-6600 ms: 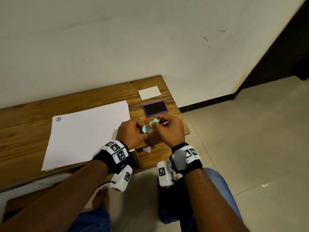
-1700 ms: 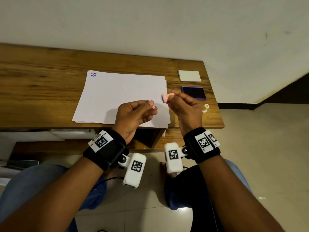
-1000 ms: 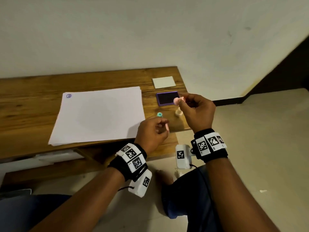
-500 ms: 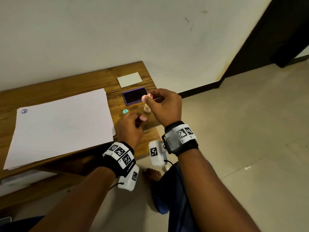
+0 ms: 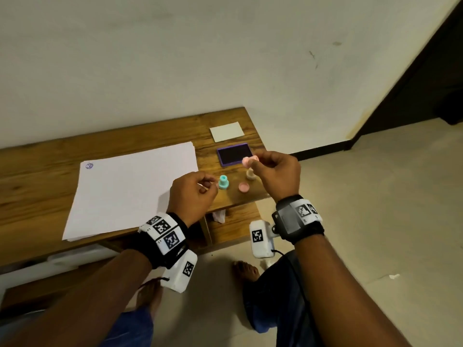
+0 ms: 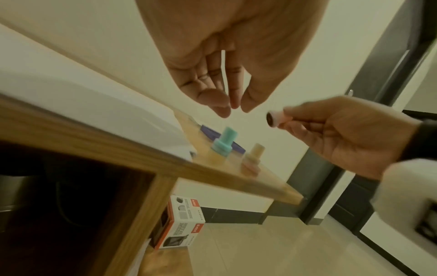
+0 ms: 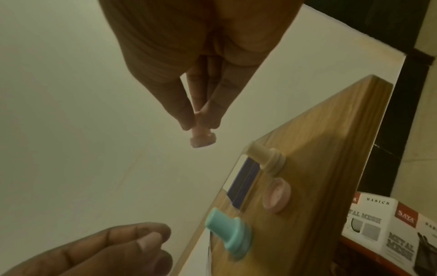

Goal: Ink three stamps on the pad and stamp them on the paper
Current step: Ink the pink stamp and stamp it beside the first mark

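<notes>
Two fingers and thumb of the right hand (image 5: 278, 175) pinch the pink stamp (image 5: 249, 160) beside the ink pad (image 5: 234, 154); press it flat, face down. The left hand (image 5: 191, 196) is loosely curled, empty.

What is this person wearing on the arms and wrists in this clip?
Both forearms are bare, with no sleeves. The left wrist and right wrist each carry a black strap with white blocks printed with square black-and-white markers. A white camera housing with another marker hangs under each wrist, and a thin dark cable runs from each.
</notes>
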Motion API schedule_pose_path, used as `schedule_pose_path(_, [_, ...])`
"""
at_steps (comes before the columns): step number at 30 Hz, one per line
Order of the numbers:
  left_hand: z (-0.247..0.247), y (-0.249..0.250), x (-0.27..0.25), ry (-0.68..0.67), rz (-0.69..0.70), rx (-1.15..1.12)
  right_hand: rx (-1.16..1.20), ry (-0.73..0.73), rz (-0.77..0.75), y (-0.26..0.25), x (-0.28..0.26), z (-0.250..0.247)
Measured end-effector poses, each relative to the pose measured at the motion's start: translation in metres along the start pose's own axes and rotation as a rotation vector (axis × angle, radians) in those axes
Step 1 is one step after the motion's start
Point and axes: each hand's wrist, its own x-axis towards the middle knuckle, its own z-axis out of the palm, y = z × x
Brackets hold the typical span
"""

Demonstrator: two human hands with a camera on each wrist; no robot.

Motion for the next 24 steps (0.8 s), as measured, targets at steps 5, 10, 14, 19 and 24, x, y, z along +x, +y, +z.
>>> schedule_pose_path(5, [-0.025, -0.008, 0.048, -0.095, -0.037, 0.076, -0.065, -0.063, 0.024, -0.012, 0.019, 0.006])
schedule_pose_path(10, [-0.017, -0.013, 0.094, -0.309, -0.072, 0.221, -0.356, -0.216, -0.026, -0.031, 0.074, 0.015])
schedule_pose_path(14, [-0.004, -0.009, 0.113, -0.385, -0.077, 0.262, -0.557, -0.328, 0.011, -0.033, 0.109, 0.032])
schedule_pose_path(19, [0.017, -0.009, 0.126, -0.446, -0.075, 0.269, -0.768, -0.47, -0.022, -0.033, 0.126, 0.051])
schedule_pose_path(24, [0.029, -0.014, 0.133, -0.39, -0.048, 0.317, -0.84, -0.513, -0.084, -0.032, 0.128, 0.06])
